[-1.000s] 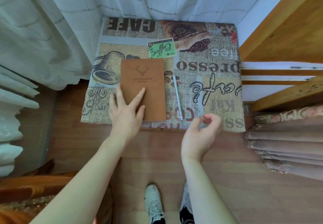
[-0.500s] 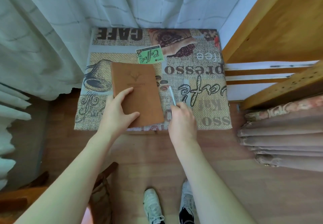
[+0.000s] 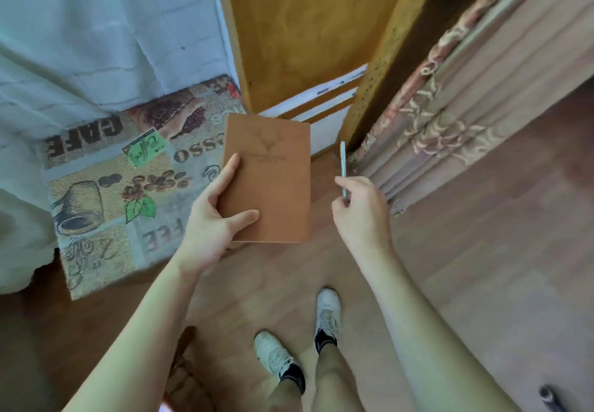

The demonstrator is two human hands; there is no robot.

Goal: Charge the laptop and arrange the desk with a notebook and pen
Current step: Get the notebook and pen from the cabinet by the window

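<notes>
Brown leather-look notebook [image 3: 269, 177] with embossed deer head, gripped by left hand [image 3: 214, 222]; right hand [image 3: 360, 210] pinches slim silver pen [image 3: 343, 167].

brown notebook [image 3: 270, 180]: closed, held in air | pen [image 3: 343, 164]: slim, silver, upright, held

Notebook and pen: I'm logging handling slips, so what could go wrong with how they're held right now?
The left hand pinches the notebook only at its near left corner, so the unsupported far side could sag or slip out. The right hand holds the pen by its lower end, upright, near the folded curtains; it might snag or drop onto the wooden floor.
</notes>
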